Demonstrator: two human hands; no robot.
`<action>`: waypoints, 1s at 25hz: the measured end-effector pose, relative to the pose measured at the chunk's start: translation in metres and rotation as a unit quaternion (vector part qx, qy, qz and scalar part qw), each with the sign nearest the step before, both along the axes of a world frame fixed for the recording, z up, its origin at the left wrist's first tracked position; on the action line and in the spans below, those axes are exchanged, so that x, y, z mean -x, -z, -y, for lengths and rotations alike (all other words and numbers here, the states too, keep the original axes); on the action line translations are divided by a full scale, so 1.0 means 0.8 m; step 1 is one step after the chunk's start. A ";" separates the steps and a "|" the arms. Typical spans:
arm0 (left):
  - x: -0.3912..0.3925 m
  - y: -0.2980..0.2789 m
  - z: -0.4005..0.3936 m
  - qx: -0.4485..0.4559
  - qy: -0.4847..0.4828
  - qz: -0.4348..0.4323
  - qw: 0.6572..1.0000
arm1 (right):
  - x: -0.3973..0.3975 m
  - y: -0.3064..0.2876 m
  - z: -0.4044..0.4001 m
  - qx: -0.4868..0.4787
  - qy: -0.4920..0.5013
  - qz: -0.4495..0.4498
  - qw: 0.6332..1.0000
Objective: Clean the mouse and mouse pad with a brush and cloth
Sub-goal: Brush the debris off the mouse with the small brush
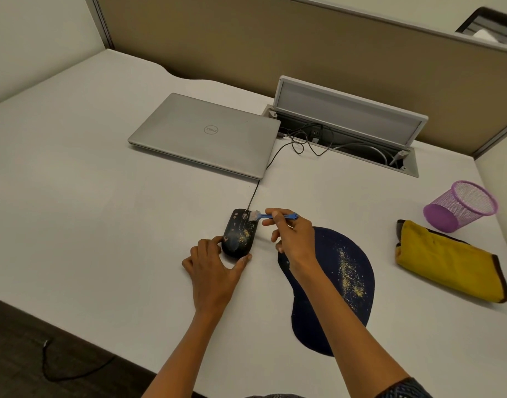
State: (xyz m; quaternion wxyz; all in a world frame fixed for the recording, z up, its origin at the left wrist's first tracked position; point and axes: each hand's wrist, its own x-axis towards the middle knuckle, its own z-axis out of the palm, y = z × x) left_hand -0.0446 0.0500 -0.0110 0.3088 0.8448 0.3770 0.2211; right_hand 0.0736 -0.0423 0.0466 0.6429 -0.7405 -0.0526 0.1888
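A black wired mouse (239, 232) sits on the white desk, speckled with yellow crumbs and small pinkish bits. My left hand (215, 264) grips its rear end between thumb and fingers. My right hand (292, 237) pinches a small blue brush (271, 216) whose white bristles touch the mouse's front right by the wheel. A dark blue mouse pad (347, 285) lies to the right, partly under my right forearm, with a streak of yellow crumbs on it. A folded yellow cloth (447, 262) with a dark edge lies further right.
A closed silver laptop (206, 133) lies behind the mouse, whose cable runs up to an open cable box (349, 122) at the partition. A purple mesh cup (461, 206) lies on its side behind the cloth. The desk's front edge runs diagonally at lower left.
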 end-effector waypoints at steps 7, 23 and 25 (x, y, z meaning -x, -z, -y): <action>0.001 0.000 0.000 0.000 0.000 0.004 1.000 | -0.003 -0.006 0.007 -0.017 -0.016 -0.018 1.000; 0.001 0.002 0.000 -0.005 0.003 0.001 1.000 | 0.001 0.000 0.009 0.062 -0.032 0.040 0.997; 0.001 0.002 0.000 -0.004 0.002 0.002 1.000 | -0.001 -0.001 0.011 0.091 -0.001 0.053 0.994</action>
